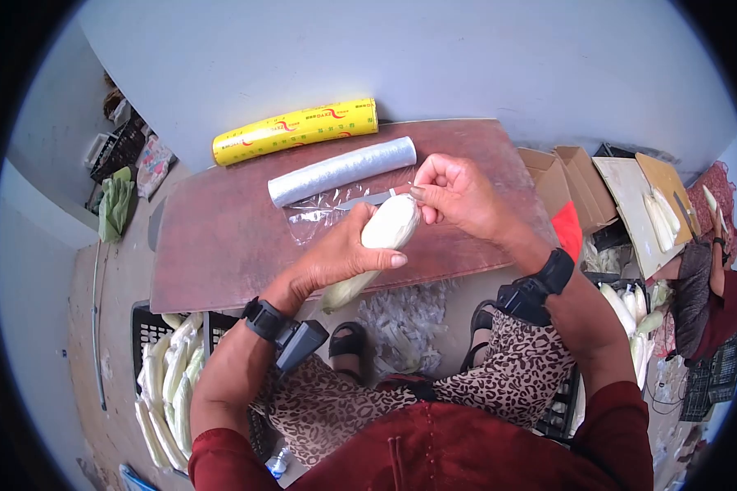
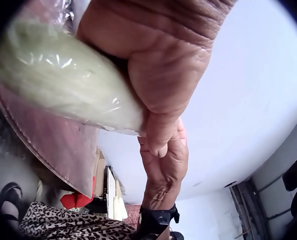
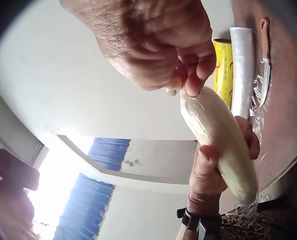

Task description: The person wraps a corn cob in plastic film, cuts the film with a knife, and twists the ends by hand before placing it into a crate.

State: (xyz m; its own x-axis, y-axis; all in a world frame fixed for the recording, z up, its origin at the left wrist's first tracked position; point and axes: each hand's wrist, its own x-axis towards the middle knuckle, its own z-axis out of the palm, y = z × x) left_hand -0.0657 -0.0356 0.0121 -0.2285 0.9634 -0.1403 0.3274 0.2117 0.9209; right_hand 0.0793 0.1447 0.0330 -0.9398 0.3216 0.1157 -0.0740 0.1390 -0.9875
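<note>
A pale, whitish-green long vegetable (image 1: 391,222), wrapped in clear film, is held above the table's near edge. My left hand (image 1: 336,255) grips it round the middle, thumb on the near side. The fingertips and thumb of my right hand (image 1: 460,200) pinch at its upper end. Seen from the right wrist, the vegetable (image 3: 221,142) slants down, with loose film bunched at its lower tip. Behind it lie a roll of clear film (image 1: 342,170), a film sheet drawn out from it, and a knife (image 3: 266,70) with a brown handle.
A yellow printed roll (image 1: 295,132) lies at the back of the reddish table (image 1: 213,237). Crates of pale vegetables (image 1: 172,385) stand on both sides below. Scraps of film (image 1: 401,327) cover the floor between the feet. Cardboard boxes (image 1: 571,184) and another person's arm (image 1: 717,254) are at right.
</note>
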